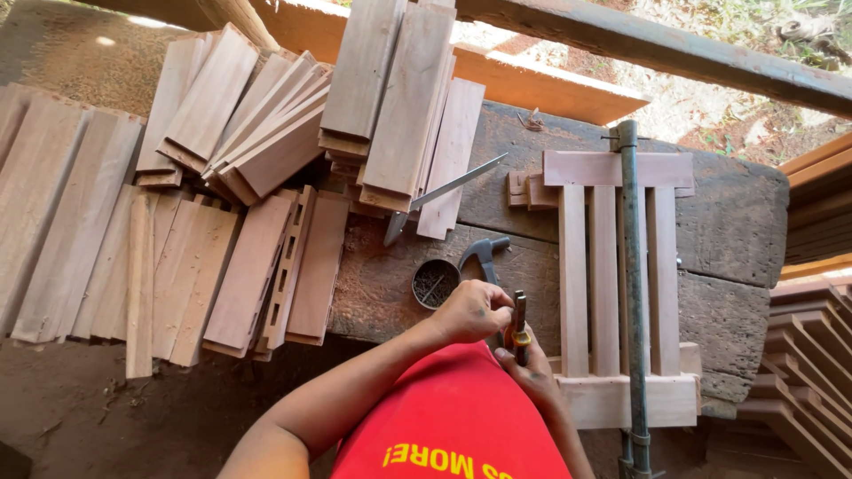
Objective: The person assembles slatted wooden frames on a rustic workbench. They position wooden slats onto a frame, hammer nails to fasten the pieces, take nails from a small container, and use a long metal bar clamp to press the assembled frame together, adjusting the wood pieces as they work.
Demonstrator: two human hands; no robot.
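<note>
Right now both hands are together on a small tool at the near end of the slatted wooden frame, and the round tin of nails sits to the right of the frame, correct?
Not quite. The tin of nails sits to the left of the slatted frame, beside the hammer, as the head view shows. The left hand and right hand do meet on the small tool at the frame's near end.

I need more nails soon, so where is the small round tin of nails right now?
In the head view, the round tin of nails sits on the dark workbench, just above the left hand, beside the hammer head and right of the stacked boards.
</note>
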